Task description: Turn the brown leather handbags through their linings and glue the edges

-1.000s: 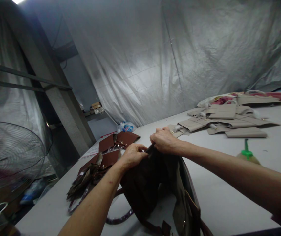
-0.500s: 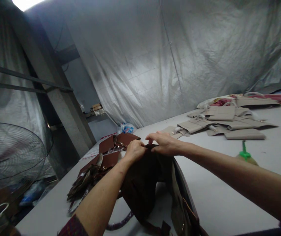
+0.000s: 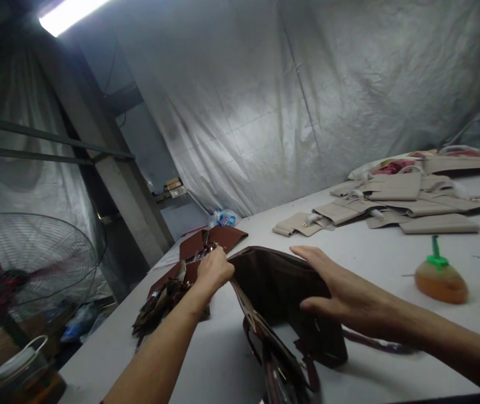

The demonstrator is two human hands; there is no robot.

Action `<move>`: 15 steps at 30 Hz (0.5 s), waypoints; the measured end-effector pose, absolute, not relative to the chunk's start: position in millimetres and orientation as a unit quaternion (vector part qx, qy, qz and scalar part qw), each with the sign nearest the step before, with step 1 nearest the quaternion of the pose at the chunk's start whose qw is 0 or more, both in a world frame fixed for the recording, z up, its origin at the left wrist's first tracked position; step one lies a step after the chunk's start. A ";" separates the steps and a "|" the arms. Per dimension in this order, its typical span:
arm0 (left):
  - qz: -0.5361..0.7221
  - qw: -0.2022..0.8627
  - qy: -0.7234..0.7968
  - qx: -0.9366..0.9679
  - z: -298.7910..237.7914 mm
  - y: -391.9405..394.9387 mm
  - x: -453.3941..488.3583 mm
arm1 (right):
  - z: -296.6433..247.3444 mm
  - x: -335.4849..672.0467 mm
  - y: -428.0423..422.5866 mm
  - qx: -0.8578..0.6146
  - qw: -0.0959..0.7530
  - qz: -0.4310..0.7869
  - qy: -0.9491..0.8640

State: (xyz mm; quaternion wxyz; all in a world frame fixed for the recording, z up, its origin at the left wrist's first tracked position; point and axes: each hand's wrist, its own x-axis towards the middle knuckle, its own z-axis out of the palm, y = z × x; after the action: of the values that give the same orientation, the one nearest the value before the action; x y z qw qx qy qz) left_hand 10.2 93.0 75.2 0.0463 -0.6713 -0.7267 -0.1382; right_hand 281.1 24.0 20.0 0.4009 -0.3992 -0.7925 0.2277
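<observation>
A dark brown leather bag (image 3: 282,292) lies open on the white table (image 3: 383,264), its mouth spread wide and its straps trailing toward me. My left hand (image 3: 215,269) is closed on the bag's left rim, next to a heap of brown leather pieces (image 3: 189,264). My right hand (image 3: 336,292) is flat with fingers stretched out, resting on the bag's right side and rim.
Several beige leather pieces (image 3: 395,205) are piled at the far right of the table. A brown squeeze bottle with a green cap (image 3: 439,278) lies to the right of the bag. A standing fan (image 3: 25,275) turns at the left, beside a grey post (image 3: 109,163).
Both hands were pinched together at the bag's top. They have moved apart, the bag has been pulled open and laid down, and my right hand has opened flat.
</observation>
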 end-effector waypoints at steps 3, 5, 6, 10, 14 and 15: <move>-0.162 0.135 -0.621 -0.755 79.4 93.0 16.6 | 7.8 287.5 46.0 -0.454 0.420 0.184 -0.764; -0.166 0.124 -0.545 -0.813 80.9 94.7 21.0 | 4.8 292.6 57.8 -0.477 0.410 0.209 -0.748; -0.164 0.103 -0.523 -0.830 81.2 96.1 23.1 | 4.4 294.8 61.4 -0.480 0.412 0.218 -0.743; -0.160 0.064 -0.504 -0.846 81.3 103.7 29.1 | 4.7 299.5 63.6 -0.455 0.442 0.227 -0.739; -0.159 0.070 -0.511 -0.842 79.6 109.5 31.4 | 4.2 301.3 62.3 -0.429 0.446 0.258 -0.742; -0.160 0.067 -0.510 -0.842 78.7 110.2 31.7 | 4.0 301.7 62.3 -0.425 0.447 0.265 -0.741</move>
State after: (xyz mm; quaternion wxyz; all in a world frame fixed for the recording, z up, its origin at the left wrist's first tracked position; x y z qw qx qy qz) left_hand 31.7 110.2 78.7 0.0669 -0.8423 -0.5105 -0.1597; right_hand 301.7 62.3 4.0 0.4470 -0.4249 -0.7412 0.2653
